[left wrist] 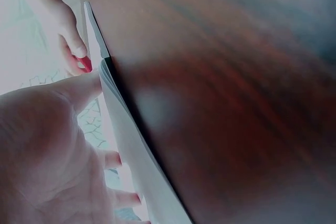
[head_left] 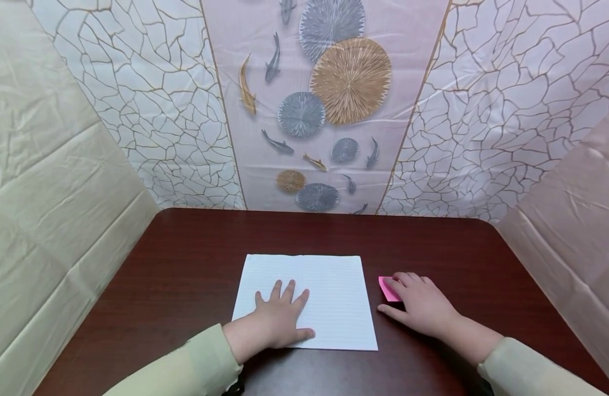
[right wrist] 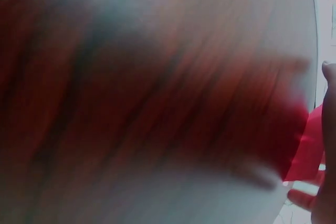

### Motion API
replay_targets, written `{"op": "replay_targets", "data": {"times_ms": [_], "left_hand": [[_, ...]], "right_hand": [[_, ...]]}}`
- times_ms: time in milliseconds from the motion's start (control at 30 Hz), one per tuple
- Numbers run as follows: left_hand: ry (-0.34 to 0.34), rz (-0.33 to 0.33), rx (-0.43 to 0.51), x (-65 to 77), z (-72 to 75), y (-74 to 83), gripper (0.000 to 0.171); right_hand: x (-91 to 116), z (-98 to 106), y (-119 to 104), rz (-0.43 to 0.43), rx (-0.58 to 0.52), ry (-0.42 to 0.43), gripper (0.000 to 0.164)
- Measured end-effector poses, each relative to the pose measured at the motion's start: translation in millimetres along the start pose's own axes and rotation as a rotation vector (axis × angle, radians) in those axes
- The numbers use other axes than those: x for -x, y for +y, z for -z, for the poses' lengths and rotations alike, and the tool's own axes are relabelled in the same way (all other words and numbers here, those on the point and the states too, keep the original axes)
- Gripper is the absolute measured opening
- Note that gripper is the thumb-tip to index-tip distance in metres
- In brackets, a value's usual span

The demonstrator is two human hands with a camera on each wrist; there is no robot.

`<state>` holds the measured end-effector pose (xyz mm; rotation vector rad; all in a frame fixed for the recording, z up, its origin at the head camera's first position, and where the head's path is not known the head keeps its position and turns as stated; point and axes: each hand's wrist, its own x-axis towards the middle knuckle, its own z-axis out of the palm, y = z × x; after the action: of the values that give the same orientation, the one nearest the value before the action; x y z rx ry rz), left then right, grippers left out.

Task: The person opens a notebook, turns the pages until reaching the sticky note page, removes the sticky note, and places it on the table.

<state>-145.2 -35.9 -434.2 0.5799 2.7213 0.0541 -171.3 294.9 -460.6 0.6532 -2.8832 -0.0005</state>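
Observation:
A white lined notebook lies spread on the dark table. My left hand rests on its left half with the fingers spread, the thumb near the lower edge. Seen edge-on in the left wrist view, the notebook pages lie beneath the left hand. To the right of the notebook, my right hand lies over a small pink sticky note, its fingers covering most of it and its thumb apart from it. In the right wrist view the pink note shows beside the fingers.
The dark wooden table has rounded far corners. A patterned cloth hangs behind it, and pale cloth panels stand along both sides. A dark item shows at the left sleeve's cuff.

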Motion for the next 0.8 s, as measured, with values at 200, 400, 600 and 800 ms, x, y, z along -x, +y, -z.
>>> {"op": "replay_targets", "data": {"times_ms": [200,400,600,800], "left_hand": [[0.011,-0.003,-0.006,-0.2,0.6,1.6,0.085],[0.041,-0.007,-0.022,0.7,3.6,3.0,0.085],[0.077,-0.018,-0.005,-0.4,7.6,2.0,0.084],[0.115,-0.016,0.055,-4.7,7.0,-1.0,0.075]], "right_hand": [[-2.1,-1.3,-5.3,-0.025,-0.015,-0.027,0.079],[-2.0,-0.2,-8.3,-0.044,-0.02,-0.04,0.075],[1.3,0.6,-8.1,-0.08,-0.027,-0.027,0.076],[5.0,-0.4,-4.7,-0.107,-0.031,-0.024,0.079]]}}
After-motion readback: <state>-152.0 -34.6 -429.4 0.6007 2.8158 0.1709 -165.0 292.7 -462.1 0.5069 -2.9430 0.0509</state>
